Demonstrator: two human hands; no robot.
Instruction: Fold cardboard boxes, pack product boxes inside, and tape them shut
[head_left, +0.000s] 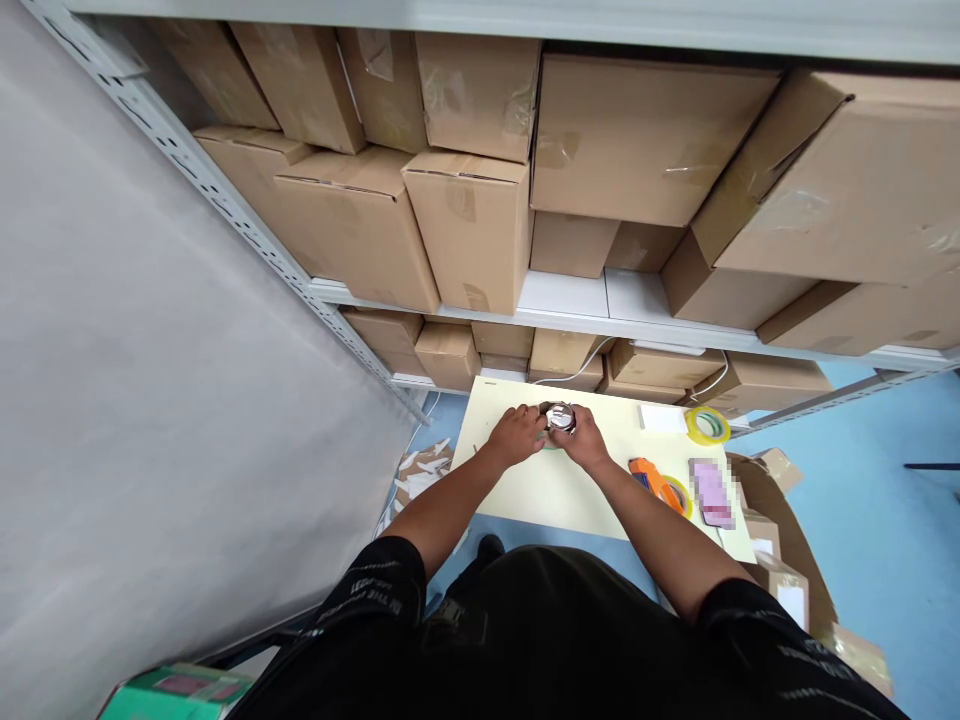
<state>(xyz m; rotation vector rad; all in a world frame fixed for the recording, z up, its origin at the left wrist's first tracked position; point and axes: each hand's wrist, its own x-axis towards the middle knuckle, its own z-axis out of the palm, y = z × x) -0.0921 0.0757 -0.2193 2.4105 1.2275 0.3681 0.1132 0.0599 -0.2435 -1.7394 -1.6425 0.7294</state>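
Over the pale yellow tabletop (555, 490), both hands meet at a small round object (560, 416) with a shiny silver face; its exact kind is too small to make out. My right hand (585, 440) curls around its right side, fingers closed on it. From the left, my left hand (517, 437) presses bent fingers against its other edge. Something dark shows behind the object, and a thin bit of green peeks out below the hands. Parts of the object are covered by the fingers.
Right of my hands lie an orange tape dispenser (654, 485), a yellow tape roll (707, 425), a small white box (663, 418) and a blurred pinkish phone (711, 490). Shelves of cardboard boxes (469, 230) rise ahead. A large open carton (787, 540) stands right; scraps (424, 470) lie left.
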